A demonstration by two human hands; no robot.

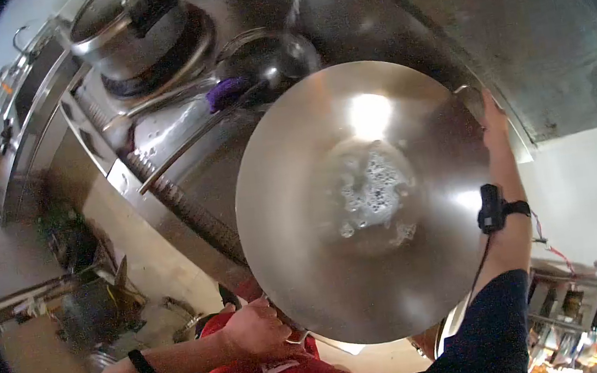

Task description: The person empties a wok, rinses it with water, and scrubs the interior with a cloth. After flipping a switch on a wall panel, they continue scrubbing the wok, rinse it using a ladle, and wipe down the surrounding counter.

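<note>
A large, shiny metal wok (pixel 301 209) fills the middle of the view, its inside facing the camera. Foamy, bubbly liquid (pixel 375 187) lies at its centre. My left hand (pixel 258 330) is closed around the wire loop handle (pixel 299 337) at the wok's lower left edge. At the upper right edge, my right hand (pixel 493 119) grips the other loop handle (pixel 464 90), with its fingers partly hidden. Both of my wrists wear black straps, and the right one carries a small black device (pixel 492 208).
Behind the wok are a steel pot (pixel 117 40) on a burner, a round ladle or strainer (pixel 267 58) and a purple cloth (pixel 227 94). A metal counter edge (pixel 190 223) runs diagonally at left. Shelves with goods (pixel 570 301) stand at lower right.
</note>
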